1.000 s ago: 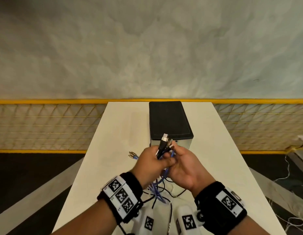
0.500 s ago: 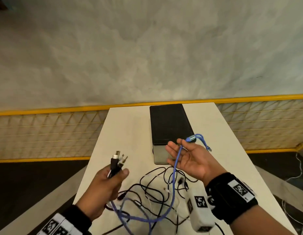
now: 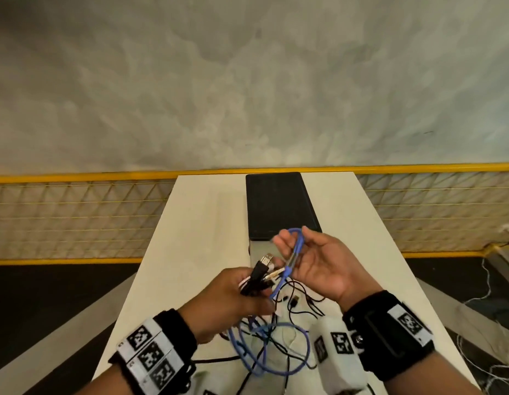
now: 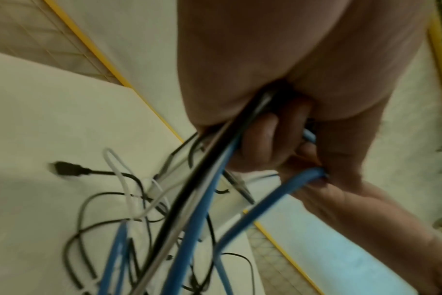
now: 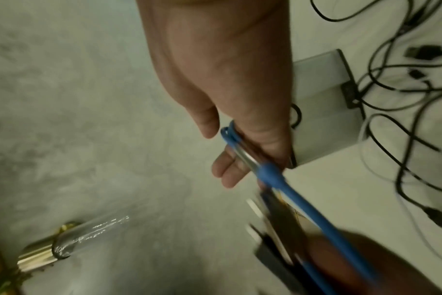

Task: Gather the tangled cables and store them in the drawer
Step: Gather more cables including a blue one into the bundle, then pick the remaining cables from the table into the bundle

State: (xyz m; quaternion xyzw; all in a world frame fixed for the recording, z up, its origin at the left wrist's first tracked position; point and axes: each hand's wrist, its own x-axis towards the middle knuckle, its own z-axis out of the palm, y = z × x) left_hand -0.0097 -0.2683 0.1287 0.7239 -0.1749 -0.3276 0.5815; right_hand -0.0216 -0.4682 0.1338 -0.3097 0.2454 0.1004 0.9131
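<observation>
Cables (image 3: 264, 346) sprawl in a tangle at the lower centre of the frame, partly lying on the desk (image 3: 196, 223), partly hanging from my hands. My left hand (image 3: 233, 297) has its grip closed round a bunch of plug ends (image 3: 261, 269), black, white and blue strands trailing down from the fist. My right hand (image 3: 316, 260), just above it, pinches the blue cable (image 3: 297, 246) in a small loop between thumb and fingers, the other fingers relaxed. Behind them, mid-frame, stands the drawer box (image 3: 278, 206) with its black top, its drawer front shut. I judge the step is feeding this blue end into my left bunch; I should lay it alongside the other plugs, then coil the slack before freeing a hand for the drawer.
</observation>
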